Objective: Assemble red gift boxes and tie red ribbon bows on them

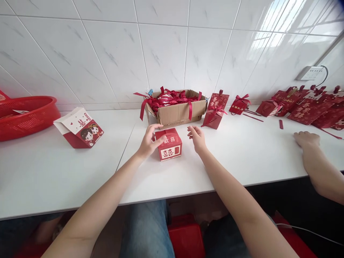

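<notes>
A small red gift box [170, 144] with white lettering and a cream front panel stands upright on the white table. My left hand [151, 140] is at its left side, fingers spread and thumb over the box's top left part; whether it touches the box I cannot tell. To the right of the box, apart from it, is my right hand [197, 139], its fingers loosely bent with nothing seen in them. Behind the box stands an open cardboard carton [178, 116] filled with dark red ribbons [190, 109].
A red-and-white box [80, 129] with cartoon figures and a red plastic basket [40, 118] are on the left. Red bags and boxes with ribbons [215, 111] line the wall to the right. Another person's hand [307, 139] rests on the table [255, 154] at far right.
</notes>
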Action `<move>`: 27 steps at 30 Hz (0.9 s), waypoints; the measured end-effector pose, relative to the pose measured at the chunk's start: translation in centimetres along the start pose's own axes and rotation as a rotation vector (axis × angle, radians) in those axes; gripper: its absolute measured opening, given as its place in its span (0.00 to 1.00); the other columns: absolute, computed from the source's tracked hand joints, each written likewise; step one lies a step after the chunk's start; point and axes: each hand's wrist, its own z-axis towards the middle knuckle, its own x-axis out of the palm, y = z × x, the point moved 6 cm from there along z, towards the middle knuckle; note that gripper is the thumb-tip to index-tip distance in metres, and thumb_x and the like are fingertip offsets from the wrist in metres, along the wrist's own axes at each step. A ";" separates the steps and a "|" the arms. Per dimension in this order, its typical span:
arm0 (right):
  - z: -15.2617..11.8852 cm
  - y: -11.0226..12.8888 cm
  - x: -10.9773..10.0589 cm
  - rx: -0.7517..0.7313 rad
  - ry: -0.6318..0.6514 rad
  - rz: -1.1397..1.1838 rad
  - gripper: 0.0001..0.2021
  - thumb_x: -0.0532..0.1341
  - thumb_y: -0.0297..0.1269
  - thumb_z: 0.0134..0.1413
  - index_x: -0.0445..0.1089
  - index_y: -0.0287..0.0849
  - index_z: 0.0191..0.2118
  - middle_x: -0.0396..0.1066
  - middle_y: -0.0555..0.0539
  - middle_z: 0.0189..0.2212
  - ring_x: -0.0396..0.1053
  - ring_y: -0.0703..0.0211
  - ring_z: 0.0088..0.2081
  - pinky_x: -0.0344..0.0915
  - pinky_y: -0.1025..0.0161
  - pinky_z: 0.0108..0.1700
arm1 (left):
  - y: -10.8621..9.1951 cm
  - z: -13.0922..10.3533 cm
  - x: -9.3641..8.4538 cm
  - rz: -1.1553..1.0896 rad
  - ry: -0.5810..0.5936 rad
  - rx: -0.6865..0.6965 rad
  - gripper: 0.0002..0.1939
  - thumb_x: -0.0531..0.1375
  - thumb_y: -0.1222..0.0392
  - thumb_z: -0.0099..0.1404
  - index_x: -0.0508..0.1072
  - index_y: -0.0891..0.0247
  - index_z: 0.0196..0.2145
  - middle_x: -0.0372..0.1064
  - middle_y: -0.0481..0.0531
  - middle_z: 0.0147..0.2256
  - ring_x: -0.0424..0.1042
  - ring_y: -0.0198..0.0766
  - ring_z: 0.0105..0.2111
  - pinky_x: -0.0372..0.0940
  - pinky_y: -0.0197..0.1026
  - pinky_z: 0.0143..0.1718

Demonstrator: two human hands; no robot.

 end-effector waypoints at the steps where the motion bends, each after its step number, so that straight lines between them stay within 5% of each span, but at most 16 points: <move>1: 0.8 -0.8 -0.3 0.091 -0.052 0.028 0.18 0.63 0.55 0.44 0.66 0.44 0.33 0.67 0.49 0.35 0.64 0.64 0.29 0.60 0.65 0.31 | 0.0 -0.2 0.2 -0.001 -0.020 0.031 0.19 0.60 0.48 0.60 0.67 0.59 0.46 0.62 0.56 0.48 0.65 0.47 0.50 0.65 0.47 0.47; 5: 4.4 -2.1 0.8 0.269 -0.054 0.074 0.22 0.61 0.60 0.44 0.62 0.44 0.28 0.66 0.47 0.29 0.66 0.60 0.29 0.63 0.63 0.27 | -0.4 -1.0 1.5 -0.039 -0.015 0.149 0.11 0.59 0.53 0.61 0.70 0.61 0.39 0.64 0.57 0.44 0.66 0.46 0.47 0.64 0.49 0.48; 12: 9.3 -0.1 2.6 0.251 -0.075 0.158 0.18 0.58 0.53 0.51 0.53 0.46 0.25 0.61 0.50 0.26 0.64 0.61 0.27 0.59 0.65 0.24 | 0.3 -1.4 2.4 -0.281 0.030 -0.065 0.11 0.60 0.55 0.59 0.70 0.62 0.39 0.63 0.57 0.47 0.67 0.46 0.49 0.65 0.48 0.49; 17: 10.0 2.5 0.1 0.203 -0.171 0.199 0.10 0.56 0.41 0.51 0.55 0.45 0.26 0.60 0.52 0.25 0.61 0.64 0.24 0.59 0.67 0.25 | 0.3 -1.4 2.6 -0.326 0.043 -0.079 0.11 0.61 0.55 0.58 0.71 0.62 0.38 0.62 0.56 0.47 0.66 0.45 0.49 0.63 0.48 0.52; 23: 7.9 6.4 -3.0 0.131 -0.293 0.194 0.06 0.57 0.39 0.48 0.59 0.45 0.28 0.62 0.52 0.27 0.61 0.66 0.25 0.62 0.65 0.28 | 0.6 -1.4 2.5 -0.360 0.046 -0.088 0.11 0.62 0.55 0.58 0.71 0.61 0.39 0.63 0.55 0.47 0.66 0.44 0.48 0.64 0.48 0.50; 27: 4.4 13.6 -7.2 -0.218 -0.363 0.044 0.08 0.52 0.41 0.58 0.65 0.44 0.35 0.68 0.45 0.43 0.68 0.60 0.39 0.66 0.61 0.35 | 0.6 -1.3 2.5 -0.380 0.046 -0.110 0.12 0.63 0.55 0.57 0.71 0.61 0.38 0.64 0.55 0.47 0.67 0.44 0.48 0.65 0.46 0.48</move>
